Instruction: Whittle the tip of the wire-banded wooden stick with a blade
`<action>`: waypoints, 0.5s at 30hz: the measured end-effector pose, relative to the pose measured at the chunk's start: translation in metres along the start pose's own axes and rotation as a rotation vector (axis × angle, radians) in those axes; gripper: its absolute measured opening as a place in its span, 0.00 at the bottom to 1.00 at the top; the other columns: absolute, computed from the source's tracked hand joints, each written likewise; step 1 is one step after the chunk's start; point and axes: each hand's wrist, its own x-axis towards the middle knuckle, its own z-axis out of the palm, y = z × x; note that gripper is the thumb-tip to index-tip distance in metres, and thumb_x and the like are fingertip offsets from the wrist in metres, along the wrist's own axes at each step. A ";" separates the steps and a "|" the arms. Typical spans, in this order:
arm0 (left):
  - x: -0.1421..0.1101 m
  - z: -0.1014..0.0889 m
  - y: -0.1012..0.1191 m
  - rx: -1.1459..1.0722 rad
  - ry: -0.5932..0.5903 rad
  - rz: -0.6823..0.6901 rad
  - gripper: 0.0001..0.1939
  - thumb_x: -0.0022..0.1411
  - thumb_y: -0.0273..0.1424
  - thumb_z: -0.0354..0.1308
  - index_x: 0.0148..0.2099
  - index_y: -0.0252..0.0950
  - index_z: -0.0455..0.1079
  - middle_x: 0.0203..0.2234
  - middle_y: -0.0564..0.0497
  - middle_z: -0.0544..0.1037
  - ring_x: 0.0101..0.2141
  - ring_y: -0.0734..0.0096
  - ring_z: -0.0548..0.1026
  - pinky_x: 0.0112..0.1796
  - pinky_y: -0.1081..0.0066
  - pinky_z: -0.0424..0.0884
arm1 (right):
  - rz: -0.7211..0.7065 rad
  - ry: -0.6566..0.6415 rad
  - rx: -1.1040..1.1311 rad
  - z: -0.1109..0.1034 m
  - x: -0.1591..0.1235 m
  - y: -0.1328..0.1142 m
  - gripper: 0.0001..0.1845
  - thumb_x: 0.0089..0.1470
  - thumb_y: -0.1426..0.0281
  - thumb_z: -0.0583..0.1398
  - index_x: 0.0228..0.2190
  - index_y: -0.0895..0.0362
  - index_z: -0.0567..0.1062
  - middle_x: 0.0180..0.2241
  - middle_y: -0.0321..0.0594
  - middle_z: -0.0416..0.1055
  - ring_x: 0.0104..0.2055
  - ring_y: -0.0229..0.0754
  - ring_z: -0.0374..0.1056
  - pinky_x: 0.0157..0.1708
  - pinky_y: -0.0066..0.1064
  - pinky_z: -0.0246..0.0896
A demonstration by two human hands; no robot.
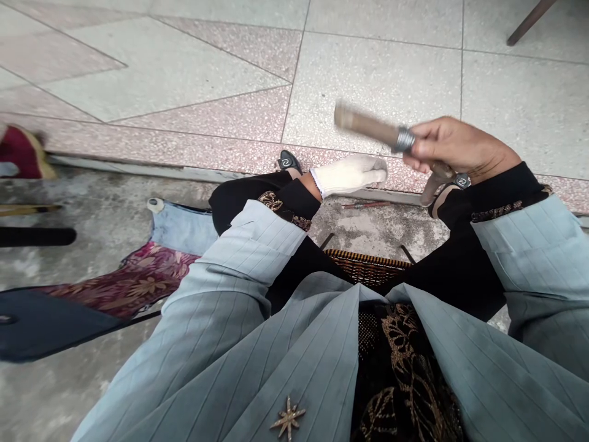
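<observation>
My right hand (453, 147) is raised on the right, bare, its fingers wrapped round a wooden-handled tool. The tool's round wooden handle (368, 126) points left, blurred by motion, with a silvery metal band at the grip. Its other end passes behind my hand and cannot be made out. My left hand (352, 174) wears a white knitted glove with a greyish fingertip area. Its fingers are pressed together and curled down near the step edge; anything in them is hidden. A thin reddish stick (365, 204) lies on the ground just below the left hand.
A step edge (230, 174) divides the tiled floor (377, 80) from rough concrete (110, 227). My shoes rest along this edge. A woven wicker seat (368, 267) shows between my legs. Denim and floral cloth (161, 267) lies left; another person's red shoe (18, 153) is at far left.
</observation>
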 end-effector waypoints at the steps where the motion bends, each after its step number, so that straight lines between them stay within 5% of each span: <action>1: 0.000 -0.001 0.002 -0.021 -0.009 -0.003 0.20 0.76 0.40 0.49 0.43 0.36 0.79 0.32 0.48 0.82 0.32 0.66 0.74 0.38 0.66 0.68 | -0.047 0.136 0.113 0.002 0.000 -0.002 0.24 0.55 0.44 0.76 0.35 0.51 0.83 0.29 0.37 0.73 0.28 0.39 0.63 0.28 0.35 0.63; 4: 0.001 -0.002 0.007 -0.037 -0.028 0.004 0.16 0.74 0.37 0.50 0.41 0.36 0.78 0.31 0.49 0.79 0.32 0.68 0.73 0.39 0.67 0.69 | -0.088 0.459 0.274 0.004 0.004 0.003 0.21 0.61 0.47 0.74 0.35 0.51 0.80 0.29 0.38 0.70 0.28 0.39 0.60 0.27 0.36 0.59; 7: 0.002 -0.001 0.008 -0.002 -0.040 0.022 0.16 0.73 0.35 0.50 0.41 0.36 0.78 0.32 0.49 0.79 0.34 0.67 0.74 0.40 0.68 0.68 | 0.030 0.560 0.105 -0.002 0.012 0.016 0.18 0.66 0.54 0.72 0.32 0.50 0.76 0.29 0.39 0.69 0.30 0.40 0.60 0.30 0.37 0.58; 11: 0.004 0.002 0.004 0.051 -0.107 0.068 0.17 0.75 0.37 0.50 0.40 0.36 0.78 0.31 0.48 0.79 0.32 0.67 0.73 0.38 0.67 0.66 | 0.191 0.517 -0.501 -0.010 0.020 0.029 0.21 0.64 0.51 0.72 0.31 0.50 0.73 0.29 0.46 0.71 0.38 0.51 0.66 0.38 0.43 0.61; 15: 0.004 0.004 0.003 0.102 -0.146 0.074 0.19 0.76 0.39 0.49 0.42 0.37 0.79 0.31 0.48 0.79 0.31 0.66 0.73 0.37 0.67 0.64 | 0.378 0.277 -0.889 -0.008 0.023 0.031 0.20 0.63 0.50 0.71 0.34 0.53 0.78 0.34 0.51 0.75 0.43 0.59 0.72 0.43 0.49 0.63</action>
